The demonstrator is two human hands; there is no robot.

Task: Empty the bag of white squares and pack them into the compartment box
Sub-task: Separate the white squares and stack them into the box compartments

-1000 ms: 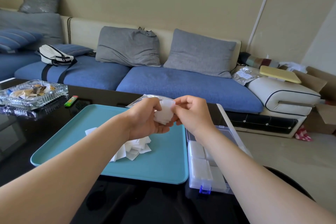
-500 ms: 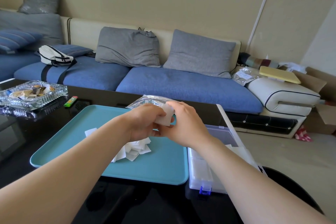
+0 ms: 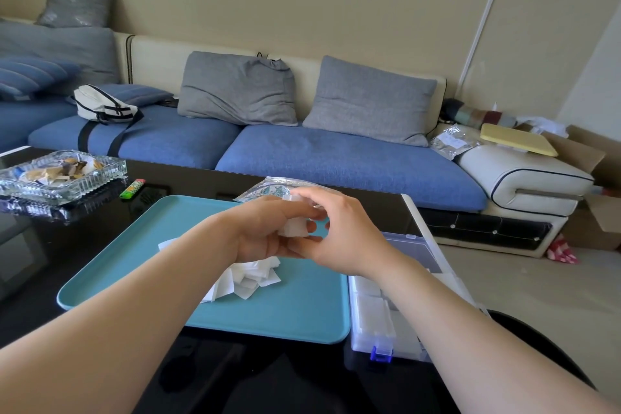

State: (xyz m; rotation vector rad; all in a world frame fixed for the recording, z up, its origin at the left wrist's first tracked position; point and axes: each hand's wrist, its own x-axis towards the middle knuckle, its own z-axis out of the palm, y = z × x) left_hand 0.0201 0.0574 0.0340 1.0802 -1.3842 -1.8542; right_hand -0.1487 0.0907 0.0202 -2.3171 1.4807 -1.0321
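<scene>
head cam | faces forward-down | close over tray (image 3: 134, 262) | sofa (image 3: 336, 158) beyond

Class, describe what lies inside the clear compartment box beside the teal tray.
Stacked white squares fill the near compartments of the compartment box. The right forearm crosses over its middle and hides the compartments there. The far end looks unfilled.

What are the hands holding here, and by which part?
The left hand and right hand grip a small stack of white squares by its opposite edges, above the teal tray.
</scene>
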